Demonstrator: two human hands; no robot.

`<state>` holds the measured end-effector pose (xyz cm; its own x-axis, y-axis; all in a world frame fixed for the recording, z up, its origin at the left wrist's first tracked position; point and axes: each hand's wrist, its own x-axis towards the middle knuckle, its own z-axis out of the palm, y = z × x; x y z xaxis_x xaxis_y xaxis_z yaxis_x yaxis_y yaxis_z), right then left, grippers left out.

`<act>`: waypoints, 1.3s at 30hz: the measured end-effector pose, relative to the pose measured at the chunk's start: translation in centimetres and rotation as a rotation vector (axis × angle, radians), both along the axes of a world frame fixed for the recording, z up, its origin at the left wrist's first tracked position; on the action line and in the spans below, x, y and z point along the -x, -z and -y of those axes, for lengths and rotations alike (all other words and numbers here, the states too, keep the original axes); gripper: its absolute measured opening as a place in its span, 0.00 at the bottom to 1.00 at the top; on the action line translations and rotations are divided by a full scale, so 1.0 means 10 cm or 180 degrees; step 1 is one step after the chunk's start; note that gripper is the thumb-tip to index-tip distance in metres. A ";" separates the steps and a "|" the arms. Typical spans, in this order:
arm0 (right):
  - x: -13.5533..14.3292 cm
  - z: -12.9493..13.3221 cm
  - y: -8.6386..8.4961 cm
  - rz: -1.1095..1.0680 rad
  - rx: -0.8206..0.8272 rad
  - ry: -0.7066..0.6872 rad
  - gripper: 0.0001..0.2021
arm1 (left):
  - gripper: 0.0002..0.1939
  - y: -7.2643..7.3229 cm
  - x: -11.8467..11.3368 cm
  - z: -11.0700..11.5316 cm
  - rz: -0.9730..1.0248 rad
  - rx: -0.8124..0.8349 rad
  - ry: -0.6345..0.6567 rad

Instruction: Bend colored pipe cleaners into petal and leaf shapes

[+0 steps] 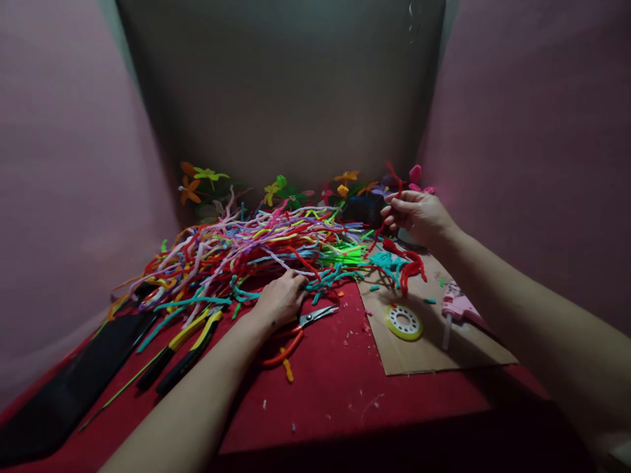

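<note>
My right hand (415, 213) is raised above the right end of the pile, thumb and fingers pinched around a red pipe cleaner (396, 176). One end sticks up above the fingers and the other hangs below. My left hand (282, 299) rests at the front edge of a large heap of many-coloured pipe cleaners (256, 240). Its fingers bend downward and their tips are hidden, so whether they grip anything does not show. Beside that hand, red-handled scissors (296, 338) lie with their blades pointing right. Turquoise pipe cleaners (328, 279) lie just beyond its fingers.
Black-and-yellow pliers (190, 345) and a black flat object (73, 381) lie left on the red cloth (345, 394). Cardboard (419, 358) at right carries a yellow-rimmed tape roll (404, 322), a pink glue gun (461, 307) and red twisted pieces (413, 264). Pipe-cleaner flowers (211, 175) stand behind.
</note>
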<state>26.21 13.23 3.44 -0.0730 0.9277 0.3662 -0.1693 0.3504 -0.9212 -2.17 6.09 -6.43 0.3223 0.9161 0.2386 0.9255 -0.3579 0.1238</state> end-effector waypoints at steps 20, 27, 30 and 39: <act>0.94 0.73 0.36 -0.1208 0.1004 -0.0998 0.03 | 0.14 -0.44 -0.39 0.46 0.3058 0.1186 0.0759; 0.70 0.50 0.23 -0.2234 0.1064 -0.0245 0.07 | 0.12 -0.48 -0.36 0.43 0.2591 0.1185 0.0906; 0.73 0.52 0.29 -0.2401 0.1239 -0.0544 0.06 | 0.13 -0.44 -0.33 0.40 0.2528 0.1271 0.0868; 0.58 0.46 0.39 -0.2309 0.1105 -0.0462 0.07 | 0.14 -0.47 -0.26 0.36 0.2360 0.1483 0.0736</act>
<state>20.40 8.68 -0.44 -0.0564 0.9965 0.0620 -0.7869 -0.0061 -0.6170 0.43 2.54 -1.74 0.4216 0.9033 0.0795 0.4618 -0.2893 0.8385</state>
